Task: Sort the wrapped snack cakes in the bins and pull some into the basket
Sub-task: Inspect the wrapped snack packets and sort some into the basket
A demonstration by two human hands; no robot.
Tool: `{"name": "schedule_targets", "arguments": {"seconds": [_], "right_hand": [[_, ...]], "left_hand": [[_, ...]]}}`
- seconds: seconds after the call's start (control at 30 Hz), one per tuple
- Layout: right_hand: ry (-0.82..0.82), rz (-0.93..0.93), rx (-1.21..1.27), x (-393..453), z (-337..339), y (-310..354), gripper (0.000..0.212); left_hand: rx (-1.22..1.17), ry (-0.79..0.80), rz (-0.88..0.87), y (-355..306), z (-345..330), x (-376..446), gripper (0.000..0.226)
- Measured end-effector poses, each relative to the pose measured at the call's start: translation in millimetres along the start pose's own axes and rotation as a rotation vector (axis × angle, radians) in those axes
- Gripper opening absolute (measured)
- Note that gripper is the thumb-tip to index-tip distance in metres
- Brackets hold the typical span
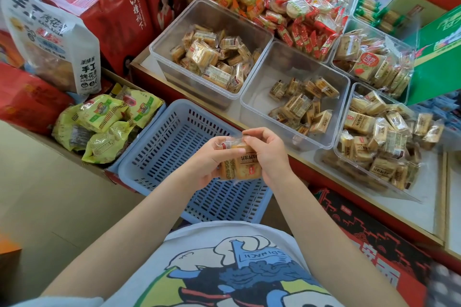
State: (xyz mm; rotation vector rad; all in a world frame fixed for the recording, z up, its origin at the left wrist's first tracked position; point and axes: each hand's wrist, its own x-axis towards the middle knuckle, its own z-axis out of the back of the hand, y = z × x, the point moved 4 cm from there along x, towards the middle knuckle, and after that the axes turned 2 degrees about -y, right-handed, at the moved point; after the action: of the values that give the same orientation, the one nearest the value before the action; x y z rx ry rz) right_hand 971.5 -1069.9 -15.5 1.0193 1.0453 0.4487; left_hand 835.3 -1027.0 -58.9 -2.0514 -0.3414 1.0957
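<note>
Two hands hold a few wrapped cakes (238, 163) right above the blue basket (174, 137). The left hand (212, 159) is curled under the cakes and grips them from the side. The right hand (268, 153) is closed over the top, with its fingers pinching the clear wrapper. The basket has nothing in it.

Just past the basket, on a shelf (429, 207), sit clear bins. The bin (174, 40) nearest the far side of the basket has a pile of tan cakes in it. The next bin (259, 97), to the right of that one, has only some cakes, all at its right end. A third bin (349, 122), farther right of the basket, is heaped full of cakes. More bins behind these hold red and orange snacks (274, 0).

To the left of the basket is a box with yellow-green bags (104, 119). A big white bag (55, 40) stands behind them.
</note>
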Motion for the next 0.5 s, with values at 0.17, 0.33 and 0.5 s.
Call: {"name": "schedule_targets", "arguments": {"seconds": [0.17,0.33,0.5], "right_hand": [[-0.005,-0.086,0.086,5,3,-3,0.017],[0.029,-0.134,0.028,7,7,-5,0.019],[0.003,-0.188,-0.004,11,11,-10,0.018]], "left_hand": [[-0.021,-0.05,0.019,-3,6,0,0.031],[-0.389,-0.245,0.138,0,20,-5,0.014],[-0.533,-0.271,0.155,1,22,-7,0.032]]}}
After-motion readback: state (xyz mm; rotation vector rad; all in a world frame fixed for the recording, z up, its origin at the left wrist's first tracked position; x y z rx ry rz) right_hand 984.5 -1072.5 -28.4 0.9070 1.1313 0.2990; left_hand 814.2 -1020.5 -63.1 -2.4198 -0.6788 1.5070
